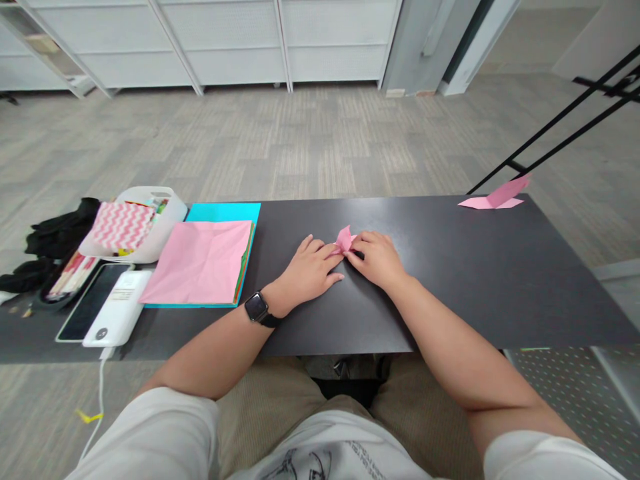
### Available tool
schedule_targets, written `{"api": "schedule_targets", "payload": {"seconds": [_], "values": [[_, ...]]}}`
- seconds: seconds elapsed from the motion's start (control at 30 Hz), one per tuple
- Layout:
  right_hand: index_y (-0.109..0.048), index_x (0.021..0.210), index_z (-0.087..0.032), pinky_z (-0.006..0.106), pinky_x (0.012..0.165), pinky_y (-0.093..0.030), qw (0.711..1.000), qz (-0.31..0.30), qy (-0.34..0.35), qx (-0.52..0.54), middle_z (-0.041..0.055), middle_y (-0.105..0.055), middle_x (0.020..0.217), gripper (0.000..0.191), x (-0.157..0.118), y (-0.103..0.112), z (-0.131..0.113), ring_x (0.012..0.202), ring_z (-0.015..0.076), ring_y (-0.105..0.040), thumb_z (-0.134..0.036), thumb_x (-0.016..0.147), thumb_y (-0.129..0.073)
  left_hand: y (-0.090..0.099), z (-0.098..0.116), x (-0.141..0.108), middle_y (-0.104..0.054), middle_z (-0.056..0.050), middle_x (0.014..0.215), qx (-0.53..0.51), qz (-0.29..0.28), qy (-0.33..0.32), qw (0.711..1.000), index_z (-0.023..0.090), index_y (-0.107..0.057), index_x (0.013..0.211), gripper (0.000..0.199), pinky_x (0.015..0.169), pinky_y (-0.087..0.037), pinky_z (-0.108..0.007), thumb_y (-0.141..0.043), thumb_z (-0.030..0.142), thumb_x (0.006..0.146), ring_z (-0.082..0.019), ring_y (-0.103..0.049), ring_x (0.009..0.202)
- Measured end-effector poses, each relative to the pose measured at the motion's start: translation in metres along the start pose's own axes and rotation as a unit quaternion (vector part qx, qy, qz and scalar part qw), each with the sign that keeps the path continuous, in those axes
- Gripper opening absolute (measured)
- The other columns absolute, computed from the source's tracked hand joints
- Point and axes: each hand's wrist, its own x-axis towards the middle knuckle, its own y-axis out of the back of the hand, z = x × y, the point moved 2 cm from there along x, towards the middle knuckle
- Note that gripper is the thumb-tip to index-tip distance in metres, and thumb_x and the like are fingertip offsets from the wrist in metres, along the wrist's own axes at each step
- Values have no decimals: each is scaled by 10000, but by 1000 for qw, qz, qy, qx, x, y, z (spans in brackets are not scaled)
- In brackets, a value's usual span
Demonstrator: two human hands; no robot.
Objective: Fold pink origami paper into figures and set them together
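Small pink paper (344, 239) on dark worktop (460, 280), sides partly hidden. Left hand (311, 272) loosely open, fingertips touching paper. Right hand (379, 259) pinches other side. White power bank (118, 307) covers part of phone (93, 300). White cord's (101, 387) far end out of sight.

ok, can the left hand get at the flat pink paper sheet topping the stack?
Probably yes: nothing lies on the flat pink paper sheet, and the left hand is nearby, though it's touching the small folded pink paper.
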Motion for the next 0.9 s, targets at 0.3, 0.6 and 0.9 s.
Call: {"api": "schedule_targets", "payload": {"seconds": [0.3,0.6,0.9], "values": [[-803,923,-237,401,852,-411,1000,14,10,10,60,-741,977,174,0,-3,5,949,257,-657,-337,1024,-703,1,3,-1,-667,-132,1496,-32,-11,-28,999,178,-651,1484,474,1347,-291,-554,-593,433,1088,-316,-567,1418],[-801,921,-246,402,856,-414,1000,0,1,16,67,-741,988,175,0,-2,5,978,265,-663,-335,1022,-691,-3,-1,-6,-551,-137,1643,-32,-39,18,999,256,-598,1558,556,1329,-282,-655,-607,527,1073,-367,-467,1551],[-790,915,-244,398,860,-398,1000,-5,-11,9,71,-738,980,183,0,-2,4,986,268,-655,-342,1026,-682,-2,-2,-9,-514,-140,1683,-1,-36,7,999,256,-561,1598,673,1331,-211,-699,-611,633,1043,-394,-446,1553]]}}
